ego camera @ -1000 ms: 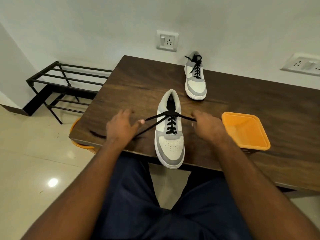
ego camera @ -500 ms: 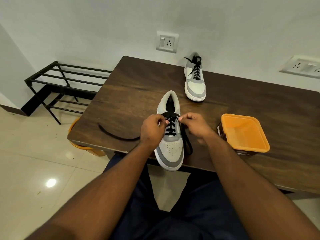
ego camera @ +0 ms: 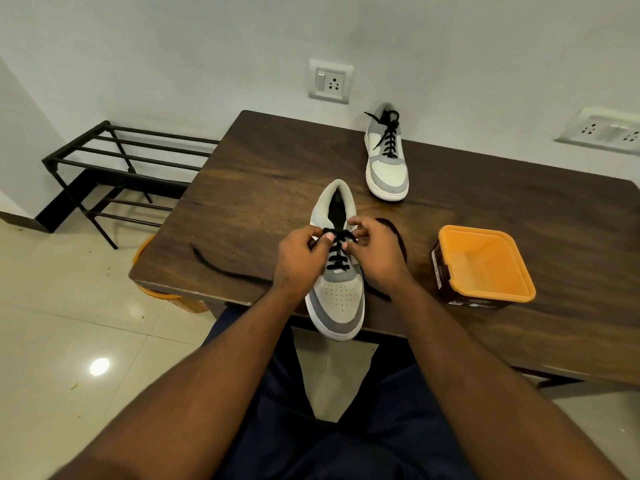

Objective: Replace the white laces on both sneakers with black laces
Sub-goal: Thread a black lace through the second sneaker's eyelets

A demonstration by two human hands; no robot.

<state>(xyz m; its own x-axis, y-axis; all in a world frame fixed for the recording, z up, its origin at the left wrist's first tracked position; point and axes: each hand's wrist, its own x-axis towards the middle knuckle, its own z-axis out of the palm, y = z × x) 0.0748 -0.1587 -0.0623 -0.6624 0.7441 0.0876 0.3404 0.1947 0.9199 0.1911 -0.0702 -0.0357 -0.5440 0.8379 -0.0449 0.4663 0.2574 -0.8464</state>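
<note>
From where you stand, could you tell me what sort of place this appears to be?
Probably a room in a home: a dark wooden table against a plain white wall with a white switch-and-socket plate, a black metal shoe rack beside it, and glossy cream floor tiles.

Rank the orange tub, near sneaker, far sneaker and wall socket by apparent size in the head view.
1. near sneaker
2. orange tub, close to it; unsure
3. far sneaker, smaller only through distance
4. wall socket

— Where's the near sneaker (ego camera: pixel 337 296)?
— At the table's six o'clock edge, toe overhanging, grey-and-white, black lace (ego camera: pixel 336 251) threaded, loose ends trailing to nine and three o'clock.
— The far sneaker (ego camera: pixel 387 157)?
— At twelve o'clock, black-laced, upright.
</note>
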